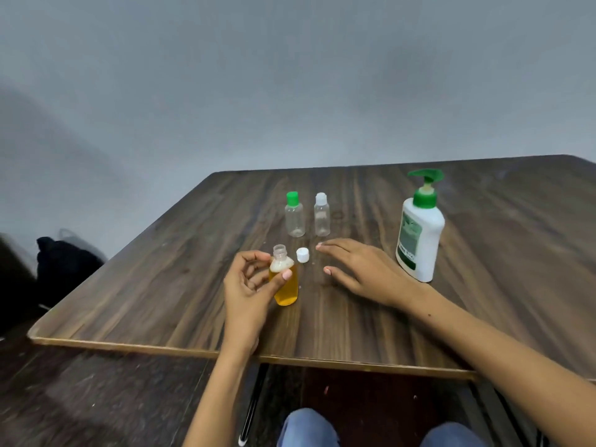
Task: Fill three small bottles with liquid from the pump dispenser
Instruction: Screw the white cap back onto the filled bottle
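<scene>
While the dark wood-grain bench (483, 285) takes up most of the view, the biggest thing standing on it is the white pump dispenser (419, 235), upright toward the right side, with a green pump head and a green label on its front. The right hand (361, 272) lies just left of the dispenser, apart from it, palm down and low over the bench, its fingers straight and spread toward the middle; its grip is wide open and has hold of nothing. The left hand (248, 285) has its grip closed round the filled bottle (285, 282), thumb on the front and fingertips on the far side near the shoulder. That bottle stands upright near the front middle of the bench, uncapped, with amber liquid up to the shoulder and pale foam on top. Behind it stand two clear, empty small bottles, side by side and not touching: the green-capped bottle (294, 215) on the left, the white-capped bottle (322, 215) on the right. A loose white cap (302, 255) lies on the bench between the filled bottle's neck and the right fingertips.
</scene>
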